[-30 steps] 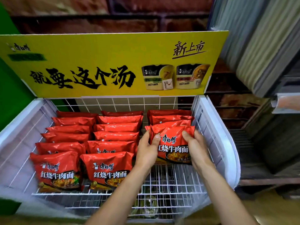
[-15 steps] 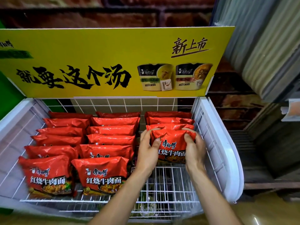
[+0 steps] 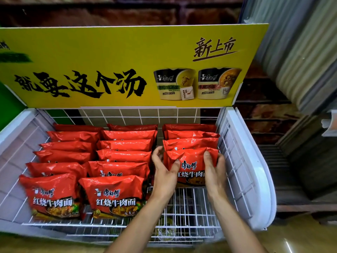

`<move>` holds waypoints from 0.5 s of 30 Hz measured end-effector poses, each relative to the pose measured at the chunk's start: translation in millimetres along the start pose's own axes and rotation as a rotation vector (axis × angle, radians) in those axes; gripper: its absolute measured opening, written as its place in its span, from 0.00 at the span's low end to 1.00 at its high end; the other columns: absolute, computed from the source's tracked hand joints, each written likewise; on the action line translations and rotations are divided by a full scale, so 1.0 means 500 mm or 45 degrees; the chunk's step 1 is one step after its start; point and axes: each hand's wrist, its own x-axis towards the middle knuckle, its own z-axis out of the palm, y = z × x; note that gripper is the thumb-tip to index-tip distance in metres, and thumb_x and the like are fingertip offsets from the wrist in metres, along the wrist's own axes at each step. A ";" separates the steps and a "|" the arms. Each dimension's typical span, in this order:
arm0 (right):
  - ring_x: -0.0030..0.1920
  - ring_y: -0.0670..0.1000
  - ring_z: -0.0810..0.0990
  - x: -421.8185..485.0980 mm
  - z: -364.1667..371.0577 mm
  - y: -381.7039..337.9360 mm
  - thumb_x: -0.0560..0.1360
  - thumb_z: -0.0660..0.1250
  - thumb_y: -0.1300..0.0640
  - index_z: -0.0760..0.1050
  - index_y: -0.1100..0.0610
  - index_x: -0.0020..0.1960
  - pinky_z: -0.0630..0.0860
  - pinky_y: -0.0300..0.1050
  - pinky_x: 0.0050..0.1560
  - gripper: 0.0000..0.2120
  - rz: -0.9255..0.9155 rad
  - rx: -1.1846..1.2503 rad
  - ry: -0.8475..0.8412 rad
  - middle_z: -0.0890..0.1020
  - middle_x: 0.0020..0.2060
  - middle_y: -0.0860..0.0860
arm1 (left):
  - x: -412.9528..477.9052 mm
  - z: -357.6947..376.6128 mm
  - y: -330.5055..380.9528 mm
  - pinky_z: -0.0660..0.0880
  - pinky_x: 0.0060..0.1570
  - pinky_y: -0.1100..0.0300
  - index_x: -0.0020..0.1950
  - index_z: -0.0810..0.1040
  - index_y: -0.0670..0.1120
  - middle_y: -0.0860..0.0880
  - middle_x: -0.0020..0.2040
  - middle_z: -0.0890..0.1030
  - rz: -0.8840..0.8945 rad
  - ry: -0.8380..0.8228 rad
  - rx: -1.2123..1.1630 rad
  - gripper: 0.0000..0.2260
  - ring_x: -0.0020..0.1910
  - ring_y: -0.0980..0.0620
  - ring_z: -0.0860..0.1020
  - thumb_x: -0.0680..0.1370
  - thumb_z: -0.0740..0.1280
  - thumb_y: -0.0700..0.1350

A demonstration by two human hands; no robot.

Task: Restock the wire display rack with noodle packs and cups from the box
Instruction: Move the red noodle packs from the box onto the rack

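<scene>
My left hand (image 3: 164,174) and right hand (image 3: 216,170) gripped the front noodle pack (image 3: 191,157), fingers curled round its sides, in the right row of the wire rack (image 3: 259,179).

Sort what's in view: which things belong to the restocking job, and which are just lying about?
Job: pack, gripped by left hand and right hand; shelved packs; rack.
Lying about: yellow sign; brick wall; corrugated sheet.
</scene>
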 end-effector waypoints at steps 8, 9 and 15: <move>0.49 0.50 0.81 0.000 0.004 -0.003 0.78 0.65 0.37 0.68 0.48 0.62 0.78 0.48 0.48 0.19 0.080 0.074 -0.080 0.81 0.52 0.47 | 0.011 0.006 -0.012 0.69 0.70 0.55 0.80 0.58 0.59 0.55 0.72 0.72 -0.117 -0.140 0.067 0.26 0.70 0.55 0.71 0.83 0.60 0.58; 0.50 0.50 0.82 -0.002 0.005 -0.002 0.76 0.65 0.36 0.68 0.47 0.61 0.78 0.50 0.50 0.21 0.084 0.082 -0.090 0.81 0.52 0.48 | 0.012 0.006 -0.008 0.70 0.69 0.55 0.79 0.60 0.59 0.55 0.71 0.73 -0.108 -0.115 0.041 0.24 0.69 0.55 0.72 0.83 0.61 0.56; 0.47 0.41 0.78 -0.016 0.018 -0.012 0.82 0.63 0.49 0.67 0.53 0.67 0.71 0.35 0.41 0.16 0.061 0.092 -0.183 0.79 0.55 0.50 | 0.025 -0.015 -0.012 0.67 0.74 0.48 0.81 0.58 0.57 0.52 0.75 0.70 -0.071 0.014 0.075 0.26 0.73 0.51 0.70 0.83 0.60 0.56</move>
